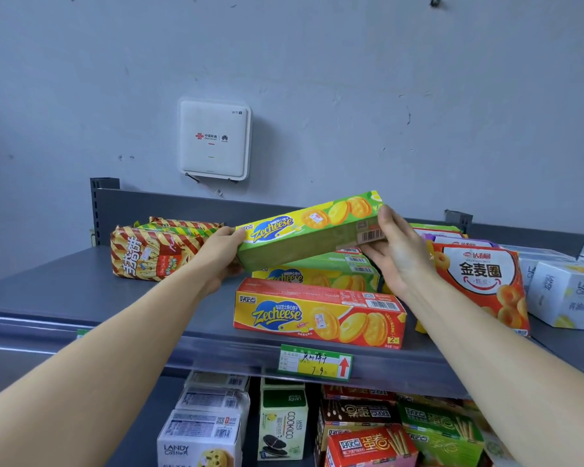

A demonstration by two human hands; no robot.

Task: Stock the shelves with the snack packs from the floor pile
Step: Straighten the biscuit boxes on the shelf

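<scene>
While the green Zecheese box (309, 230) tilts above the shelf (81, 288), left hand (220, 254) grips one end; right hand (397, 251) the other.

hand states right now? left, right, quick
Left hand: closed, gripping the left end of the green Zecheese box.
Right hand: closed, gripping the right end of the same box.

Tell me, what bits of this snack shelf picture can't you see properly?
Head view only:
- Floor pile: outside the frame, not shown.
- Lower green box: mostly covered by the held Zecheese box.
- Left hand and right hand: some fingers hidden under that box.
- Price tag: handwriting too small to read.
- White Landy boxes: cut off by the right edge.
</scene>
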